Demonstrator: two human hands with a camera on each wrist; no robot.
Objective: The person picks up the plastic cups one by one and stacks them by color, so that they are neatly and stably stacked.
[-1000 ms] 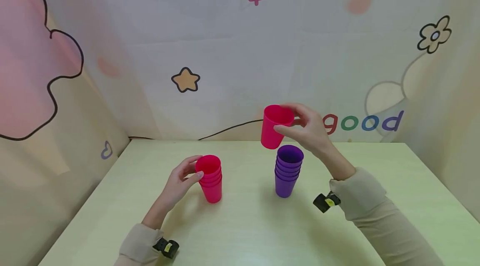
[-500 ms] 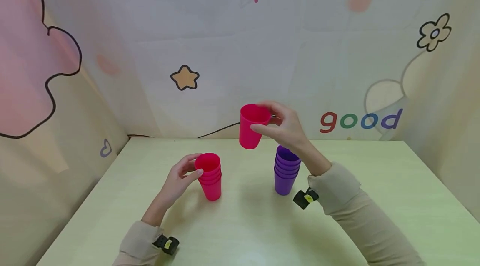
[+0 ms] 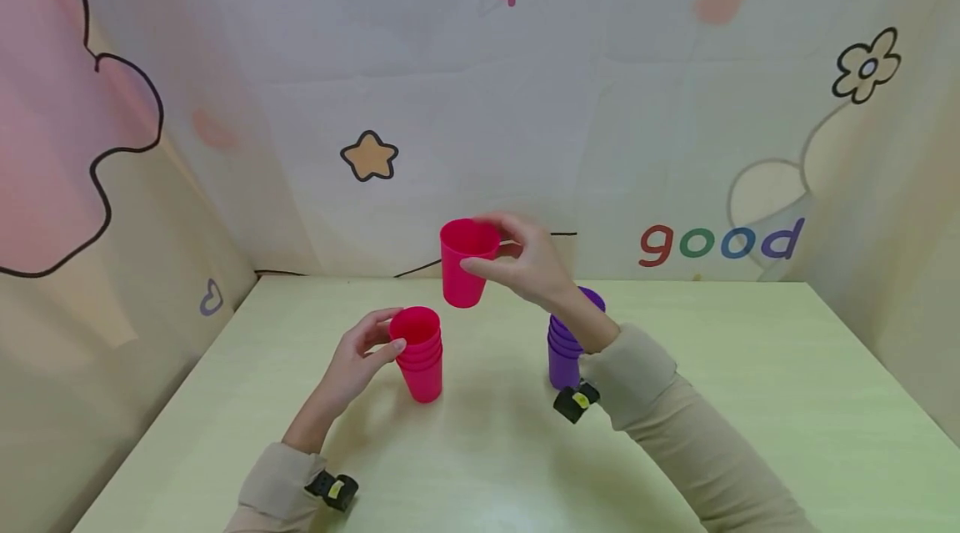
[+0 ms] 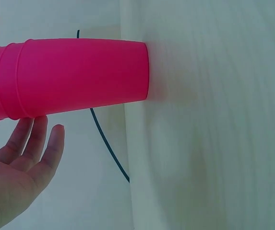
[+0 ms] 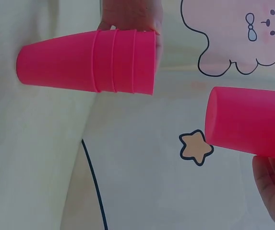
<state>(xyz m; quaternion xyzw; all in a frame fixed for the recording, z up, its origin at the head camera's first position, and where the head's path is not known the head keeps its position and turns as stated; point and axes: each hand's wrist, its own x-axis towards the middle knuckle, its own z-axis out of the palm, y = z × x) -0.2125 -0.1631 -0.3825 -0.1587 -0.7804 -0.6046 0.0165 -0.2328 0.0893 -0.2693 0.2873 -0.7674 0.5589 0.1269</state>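
Upright on the table stands a stack of several nested pink cups [image 3: 423, 379], and my left hand [image 3: 360, 362] steadies it near the rims with thumb and fingers. In the left wrist view the fingertips of that hand [image 4: 24, 165] touch the side of the stack [image 4: 84, 74]. Above and to the right of the stack, my right hand [image 3: 534, 262] holds a single pink cup [image 3: 459, 276] in the air, mouth up, pinched at its rim. The right wrist view shows this cup [image 5: 247, 122] apart from the stack [image 5: 65, 62].
A stack of purple cups [image 3: 562, 359] stands right of the pink stack, partly hidden by my right forearm. The pale table [image 3: 480, 466] meets a printed cloth backdrop [image 3: 450, 99] at its far edge.
My right hand has carried the pink cup leftward, from above the purple stack to near the pink stack, dipping slightly at the end. The left hand keeps its place.
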